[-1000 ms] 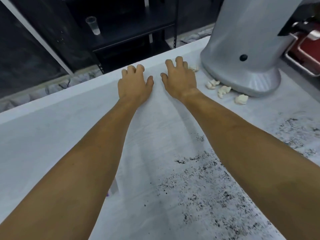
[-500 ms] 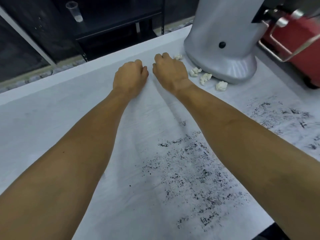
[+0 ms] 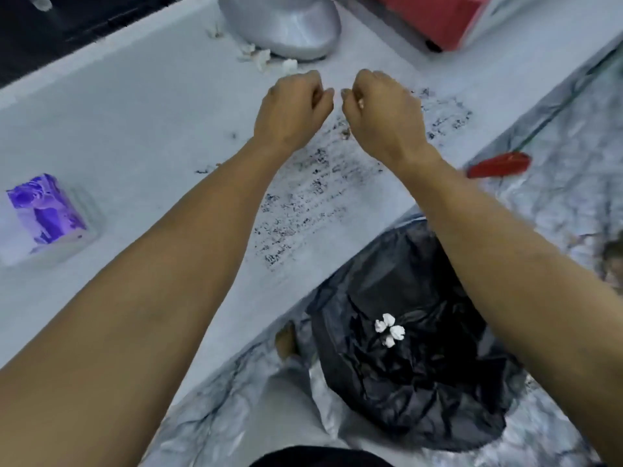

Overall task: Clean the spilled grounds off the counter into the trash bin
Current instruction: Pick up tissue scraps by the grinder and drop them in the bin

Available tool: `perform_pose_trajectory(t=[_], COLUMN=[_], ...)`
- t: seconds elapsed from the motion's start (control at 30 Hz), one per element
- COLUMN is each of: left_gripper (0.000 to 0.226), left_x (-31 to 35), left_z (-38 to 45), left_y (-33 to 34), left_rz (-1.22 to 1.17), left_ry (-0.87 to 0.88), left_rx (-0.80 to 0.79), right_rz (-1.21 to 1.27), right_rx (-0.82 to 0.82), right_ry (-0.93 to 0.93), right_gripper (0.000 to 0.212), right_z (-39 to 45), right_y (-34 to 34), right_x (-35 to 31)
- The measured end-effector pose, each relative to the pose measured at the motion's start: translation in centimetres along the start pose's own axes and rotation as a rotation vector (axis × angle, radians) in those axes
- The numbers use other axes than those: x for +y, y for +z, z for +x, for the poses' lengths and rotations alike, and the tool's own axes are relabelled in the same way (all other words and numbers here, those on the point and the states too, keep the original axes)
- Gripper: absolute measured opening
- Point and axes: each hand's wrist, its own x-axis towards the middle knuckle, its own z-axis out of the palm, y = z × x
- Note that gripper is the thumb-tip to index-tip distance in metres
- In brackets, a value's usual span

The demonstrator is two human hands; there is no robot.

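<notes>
Grounds (image 3: 305,197): dark streaks across counter (image 3: 128,106), running toward near edge. Bin (image 3: 414,365): black-lined, on floor below that edge, three white wads (image 3: 389,329) inside. Left hand (image 3: 293,109), right hand (image 3: 384,109): curled into loose fists above the streaks, nearly touching; contents cannot be told. Silver base (image 3: 286,25), paper wads (image 3: 261,59) at far side. Purple tissue pack (image 3: 47,214) at left.

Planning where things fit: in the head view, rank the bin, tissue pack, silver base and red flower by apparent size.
1. Bin, though it sits nearest the camera.
2. Silver base, cut off by the frame's top.
3. Tissue pack.
4. Red flower.
</notes>
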Motion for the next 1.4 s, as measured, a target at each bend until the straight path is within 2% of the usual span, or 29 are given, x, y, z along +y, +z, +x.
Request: perform_pose_trajectory(t=[0.2,0.37,0.53,0.7,0.87,1.1,1.23,1.4], left_gripper=[0.042,0.032,0.031,0.032,0.030,0.021,0.019,0.020], left_x=[12.0,17.7,16.7,14.2,12.8,11.8,12.4,14.5], left_z=[-6.8,-15.2,-24.4,-30.8,-34.2,-36.3,-34.5,-27.1], left_y=[6.4,12.1,16.4,18.1,19.1,20.4,18.7,12.0], left_rz=[-0.144,-0.240,-0.117,-0.016,0.007,0.028,0.014,-0.012], left_ry=[0.232,0.203,0.058,-0.106,-0.200,-0.240,-0.227,-0.153], left_rx=[-0.035,-0.130,-0.279,-0.355,-0.401,-0.428,-0.369,-0.147], right_rz=[0.065,0.132,0.154,0.162,0.144,0.173,0.199,0.291], right_rx=[0.032,-0.063,-0.225,-0.406,-0.492,-0.592,-0.519,-0.221], right_ry=[0.279,0.409,0.393,0.307,0.181,0.193,0.206,0.214], right_gripper=[0.031,0.030,0.024,0.024,0.022,0.026,0.024,0.021], right_z=[-13.5,-23.6,-31.5,-36.1,-38.1,-39.3,-37.2,-29.9], right_y=[-3.8,-2.3,1.4,4.7,6.7,8.1,6.8,1.3], right_x=[10.0,14.1,14.1,13.2,12.5,12.4,12.3,11.3])
